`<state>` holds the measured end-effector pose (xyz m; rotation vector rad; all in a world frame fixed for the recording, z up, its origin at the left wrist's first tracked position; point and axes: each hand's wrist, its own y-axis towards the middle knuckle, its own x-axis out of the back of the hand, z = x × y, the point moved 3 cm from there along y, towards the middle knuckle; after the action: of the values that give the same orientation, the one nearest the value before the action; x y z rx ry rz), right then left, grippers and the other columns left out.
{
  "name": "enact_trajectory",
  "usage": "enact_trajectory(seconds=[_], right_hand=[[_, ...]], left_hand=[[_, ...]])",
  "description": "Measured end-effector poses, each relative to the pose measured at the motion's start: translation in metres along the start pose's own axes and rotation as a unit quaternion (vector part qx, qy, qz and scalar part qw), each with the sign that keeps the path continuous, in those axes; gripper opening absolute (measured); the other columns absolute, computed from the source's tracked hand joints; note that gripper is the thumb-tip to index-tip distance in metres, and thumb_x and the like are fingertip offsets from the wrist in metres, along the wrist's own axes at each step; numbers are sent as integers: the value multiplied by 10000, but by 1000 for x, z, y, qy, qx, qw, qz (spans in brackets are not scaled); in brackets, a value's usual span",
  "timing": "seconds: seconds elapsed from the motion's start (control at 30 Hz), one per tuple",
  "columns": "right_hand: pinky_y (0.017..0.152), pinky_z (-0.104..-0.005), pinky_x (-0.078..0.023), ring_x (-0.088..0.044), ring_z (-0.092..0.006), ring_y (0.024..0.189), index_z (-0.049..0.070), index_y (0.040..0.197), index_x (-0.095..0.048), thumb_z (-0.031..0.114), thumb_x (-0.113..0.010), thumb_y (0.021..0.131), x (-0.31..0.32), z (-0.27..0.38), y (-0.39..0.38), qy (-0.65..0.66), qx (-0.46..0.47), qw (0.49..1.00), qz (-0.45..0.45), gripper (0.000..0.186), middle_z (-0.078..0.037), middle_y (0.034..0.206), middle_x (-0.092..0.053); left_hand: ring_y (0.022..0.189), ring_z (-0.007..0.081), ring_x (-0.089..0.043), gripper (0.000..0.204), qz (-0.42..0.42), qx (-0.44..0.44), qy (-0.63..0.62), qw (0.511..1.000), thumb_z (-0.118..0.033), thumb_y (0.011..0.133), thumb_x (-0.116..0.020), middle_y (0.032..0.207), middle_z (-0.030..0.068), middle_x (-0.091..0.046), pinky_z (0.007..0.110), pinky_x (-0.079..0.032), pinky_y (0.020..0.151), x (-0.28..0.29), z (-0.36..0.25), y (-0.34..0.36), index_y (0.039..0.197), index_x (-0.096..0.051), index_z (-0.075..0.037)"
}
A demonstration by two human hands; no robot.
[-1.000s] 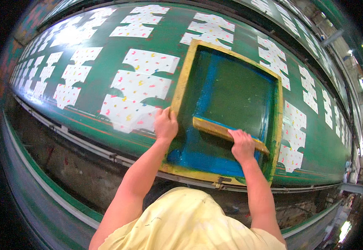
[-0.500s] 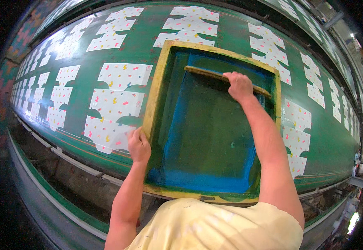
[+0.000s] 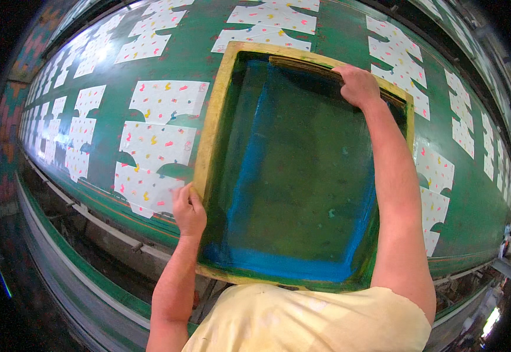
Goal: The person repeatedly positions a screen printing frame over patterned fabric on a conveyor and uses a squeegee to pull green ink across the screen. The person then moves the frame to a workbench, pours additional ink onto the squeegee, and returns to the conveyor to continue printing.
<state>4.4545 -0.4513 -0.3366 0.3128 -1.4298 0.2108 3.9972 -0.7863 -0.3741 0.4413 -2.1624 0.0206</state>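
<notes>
A wooden-framed printing screen [image 3: 211, 135] lies on the green table before me, its dark green mesh [image 3: 302, 188] bordered by blue bands. My left hand [image 3: 188, 212] is closed on the left bar of the frame, near its lower half. At the far inner side of the screen, a long wooden squeegee [image 3: 299, 64] lies along the far bar. My right hand [image 3: 358, 86] is wrapped round the squeegee, its fingers partly hidden and close against the far bar. What lies under the screen cannot be seen.
White fabric pieces [image 3: 170, 100] with small coloured prints lie in rows on the green table [image 3: 105, 152], left, right and beyond the screen. A rail [image 3: 114, 234] runs along the near table edge, with a dark gap beside it. More printed pieces lie on another table at the far right.
My right hand has pushed the squeegee away from me to the far bar of the frame. The view has shifted slightly; my left hand keeps its hold on the left bar.
</notes>
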Motion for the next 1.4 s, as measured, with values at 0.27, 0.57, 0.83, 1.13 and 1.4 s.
enact_trajectory(seconds=[0.27, 0.57, 0.83, 1.13, 1.4], right_hand=[[951, -538, -635, -774, -386, 1104, 142, 1257, -762, 82, -633, 837, 14, 32, -44, -32, 19, 995, 92, 443, -164, 1182, -799], [911, -517, -652, -780, -364, 1075, 192, 1202, -782, 99, -699, 849, 30, 135, -198, 5, 15, 994, 111, 375, -135, 1144, -789], [931, -481, -635, -764, -345, 1094, 196, 1239, -787, 67, -708, 831, 39, 232, -346, 38, -12, 992, 116, 435, -120, 1124, -779], [972, -477, -602, -743, -321, 1112, 156, 1206, -790, 81, -738, 830, 44, 310, -453, 45, -14, 994, 100, 386, -104, 1128, -773], [1040, -506, -545, -677, -359, 1210, 90, 1333, -720, 533, -858, 858, 46, 325, -498, 79, 48, 995, 38, 664, -152, 1273, -717]], left_hand=[[1036, 415, -633, 187, -11, -24, -7, 1000, -65, 1066, -597, 1059, 192, -691, 496, -517, 930, 2, 0, -1, 1195, -722, -14], [1127, 455, -638, 238, -30, -75, -15, 997, -115, 1061, -586, 1137, 226, -702, 526, -508, 1004, -1, 11, 0, 1212, -723, 6], [1193, 447, -654, 356, -29, -80, -47, 995, -178, 1018, -675, 1239, 223, -686, 524, -536, 1028, 3, 13, -7, 1328, -674, -3], [1309, 434, -618, 573, 5, -55, 26, 998, -334, 978, -776, 1328, 218, -669, 517, -532, 1104, 19, -5, -18, 1425, -617, -12], [1210, 452, -687, 549, 51, 8, 147, 988, -485, 1005, -738, 1292, 237, -694, 563, -578, 1018, 20, -18, -22, 1215, -671, 18]])
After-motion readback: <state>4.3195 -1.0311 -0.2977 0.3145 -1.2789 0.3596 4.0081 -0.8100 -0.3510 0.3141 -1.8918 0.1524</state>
